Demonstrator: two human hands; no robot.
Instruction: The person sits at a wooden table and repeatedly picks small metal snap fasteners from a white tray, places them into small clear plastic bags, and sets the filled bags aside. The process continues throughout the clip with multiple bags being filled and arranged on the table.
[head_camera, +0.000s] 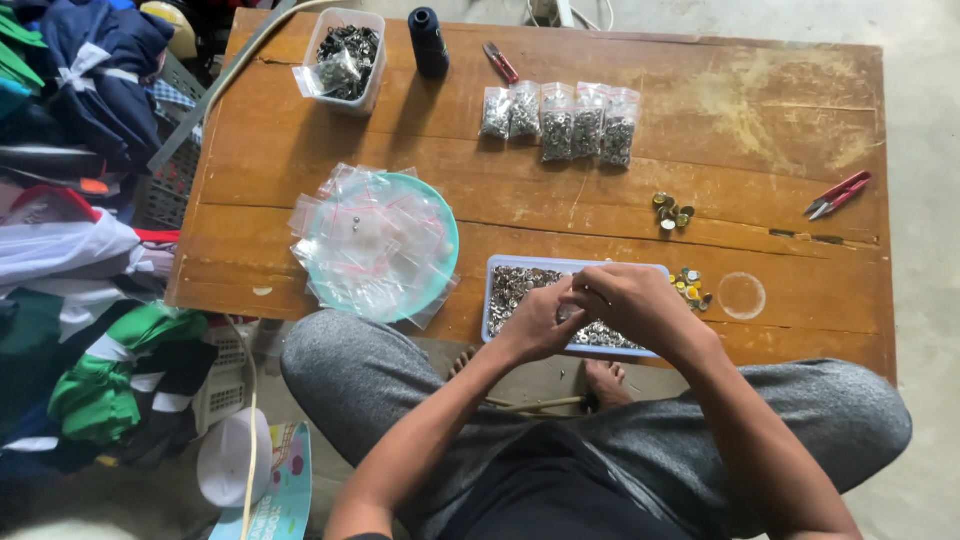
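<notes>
head view: both hands are seen from above, brought together over the near edge of the tabletop (300, 140).
left hand (541, 322): fingers are curled inward against the right hand; whether anything is pinched cannot be told.
right hand (632, 303): closed over the left fingertips; what is gripped is hidden.
tray (497, 268): a pale blue tray of small metal fasteners (515, 284) is placed directly beneath the hands, overhanging nothing, close to the edge.
loose caps (692, 288): a few gold pieces are scattered just beside the tray's right end; another cluster (672, 212) lies further back.
plate of bags (372, 245): empty clear bags are heaped on a teal plate to the left.
filled bags (558, 122): five are lined up at the far side.
risk: a piece could probably be dropped between the knees, since the hands are held at the edge; the tray could be nudged off by a wrist.
</notes>
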